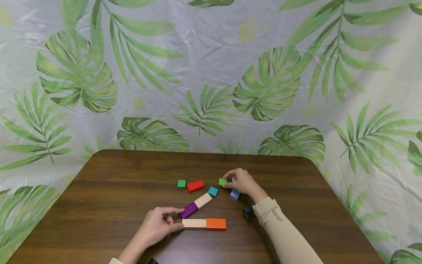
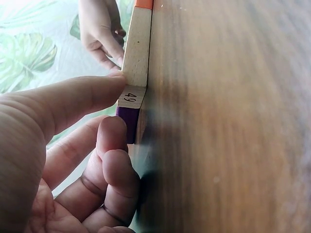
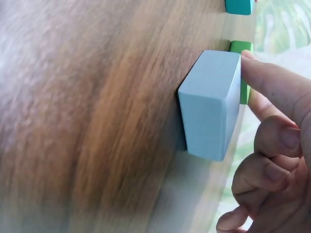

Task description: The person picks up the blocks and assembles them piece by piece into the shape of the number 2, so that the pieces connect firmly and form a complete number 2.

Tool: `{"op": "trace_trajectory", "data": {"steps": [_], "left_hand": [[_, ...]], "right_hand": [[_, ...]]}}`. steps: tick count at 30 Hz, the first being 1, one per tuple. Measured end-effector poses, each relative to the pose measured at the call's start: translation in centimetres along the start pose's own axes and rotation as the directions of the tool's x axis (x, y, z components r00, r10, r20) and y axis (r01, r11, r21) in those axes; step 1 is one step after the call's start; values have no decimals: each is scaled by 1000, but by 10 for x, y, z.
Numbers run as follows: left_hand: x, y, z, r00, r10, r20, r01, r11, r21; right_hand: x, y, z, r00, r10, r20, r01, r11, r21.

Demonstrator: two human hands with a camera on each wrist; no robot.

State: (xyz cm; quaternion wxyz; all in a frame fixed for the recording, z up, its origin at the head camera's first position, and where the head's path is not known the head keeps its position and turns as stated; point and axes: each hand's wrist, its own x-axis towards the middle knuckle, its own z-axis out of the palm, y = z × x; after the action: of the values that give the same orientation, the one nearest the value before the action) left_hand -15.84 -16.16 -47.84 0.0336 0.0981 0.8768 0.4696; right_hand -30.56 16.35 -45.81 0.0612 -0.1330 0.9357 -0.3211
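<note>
My right hand pinches a light green block between thumb and index finger, at the far right of the blocks. Just in front of that block lies a light blue block, which partly hides the green one in the right wrist view. My left hand rests at the left ends of two rows. Its index fingertip touches a purple block, and its thumb touches a plain wooden block, whose end bears the number 49. An orange block continues that front row.
A second wooden block extends slantwise from the purple one towards a teal block. Behind them lie a red block and a darker green block. All sit on a brown wooden table, with a leaf-patterned cloth hanging behind.
</note>
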Motion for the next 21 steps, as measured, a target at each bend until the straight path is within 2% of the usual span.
{"op": "trace_trajectory", "data": {"steps": [10,21], "left_hand": [[0,-1,0,1000,2,2,-2,1000,3],[-1,0,0,1000,1,7,-1,1000,1]], "right_hand": [[5,-3,1,999,10,34,-12,999,48],[9,3,2,998,-17,61,12,996,85]]}}
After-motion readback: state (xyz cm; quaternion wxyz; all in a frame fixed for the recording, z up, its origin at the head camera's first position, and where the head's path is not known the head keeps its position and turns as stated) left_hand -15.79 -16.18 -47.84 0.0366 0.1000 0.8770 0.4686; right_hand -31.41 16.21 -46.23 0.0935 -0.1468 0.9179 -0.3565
